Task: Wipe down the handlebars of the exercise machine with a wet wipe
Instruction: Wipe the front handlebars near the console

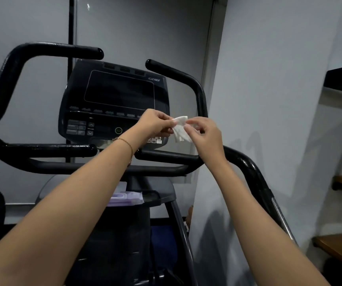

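Note:
A small crumpled white wet wipe (180,129) hangs in the air in front of the machine's console, above the lower right handlebar (166,156). My left hand (155,124) pinches its left edge and my right hand (205,135) pinches its right edge. The black handlebars loop around the console: an upper left bar (58,49), a lower left bar (48,149) and an upper right bar (176,74). Neither hand touches any bar.
The dark console (114,104) with its buttons stands in the middle. A purple wipes pack (128,199) lies on the machine's tray below. A grey wall (269,100) stands close on the right, with wooden shelves (339,248) beyond it.

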`<action>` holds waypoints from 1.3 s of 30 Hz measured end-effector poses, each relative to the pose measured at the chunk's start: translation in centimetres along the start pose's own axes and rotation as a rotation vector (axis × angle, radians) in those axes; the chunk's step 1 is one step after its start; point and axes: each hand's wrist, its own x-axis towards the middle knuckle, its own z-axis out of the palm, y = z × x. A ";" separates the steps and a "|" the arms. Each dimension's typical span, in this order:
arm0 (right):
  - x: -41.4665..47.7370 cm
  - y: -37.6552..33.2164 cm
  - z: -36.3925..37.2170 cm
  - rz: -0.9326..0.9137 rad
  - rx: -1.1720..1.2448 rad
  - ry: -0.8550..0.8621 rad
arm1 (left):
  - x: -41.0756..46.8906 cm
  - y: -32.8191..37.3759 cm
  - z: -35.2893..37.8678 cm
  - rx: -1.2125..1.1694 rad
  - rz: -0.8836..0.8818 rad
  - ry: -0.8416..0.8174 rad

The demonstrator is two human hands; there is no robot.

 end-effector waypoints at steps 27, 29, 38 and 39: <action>21.9 5.4 12.4 -0.133 -0.046 0.272 | 23.3 1.1 -12.8 0.854 0.498 0.477; 23.0 5.3 12.7 -0.144 -0.057 0.285 | 24.1 1.4 -12.7 0.925 0.544 0.473; 27.6 5.2 14.8 -0.151 -0.245 0.256 | 25.1 1.0 -11.1 1.403 0.553 0.270; 27.8 5.2 15.1 -0.174 -0.289 0.250 | 25.0 1.0 -11.2 1.423 0.559 0.269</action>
